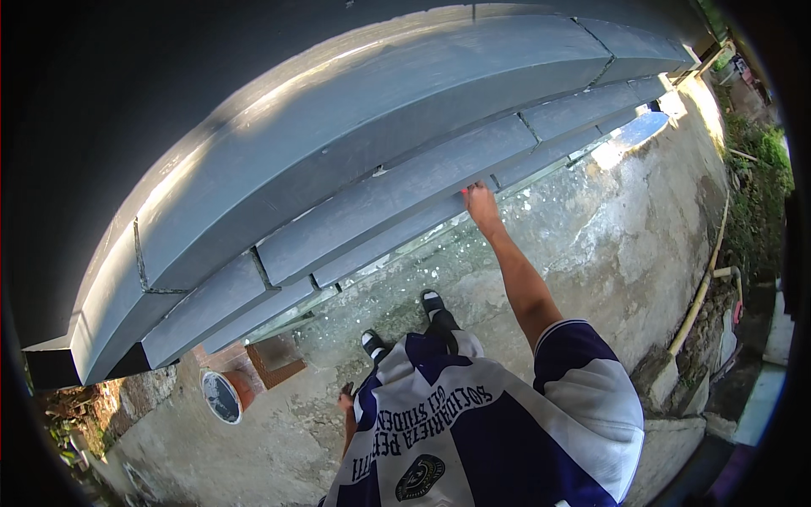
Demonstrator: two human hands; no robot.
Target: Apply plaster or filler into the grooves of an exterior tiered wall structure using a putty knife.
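My right arm reaches forward, and my right hand [481, 205] is closed against the lower grey ledge [414, 226] of the stepped wall. A small bit of something red [465, 193] shows at its fingertips; most of it is hidden by the fingers, so its kind does not show. Low at my side, beside the shirt, hangs my left hand [346, 399]. It is small and shaded, and I cannot tell whether its fingers hold anything. The wall's long grey blocks [397, 177] are smooth, with dark open joints [262, 269] between them.
An orange-brown bucket [244, 388] with a grey-white inside stands at the left, beside a square of reddish-brown tiles [287, 372]. Stained concrete floor [583, 245] lies under my feet. A long yellowish pole [698, 304] and plants [764, 160] border the right side.
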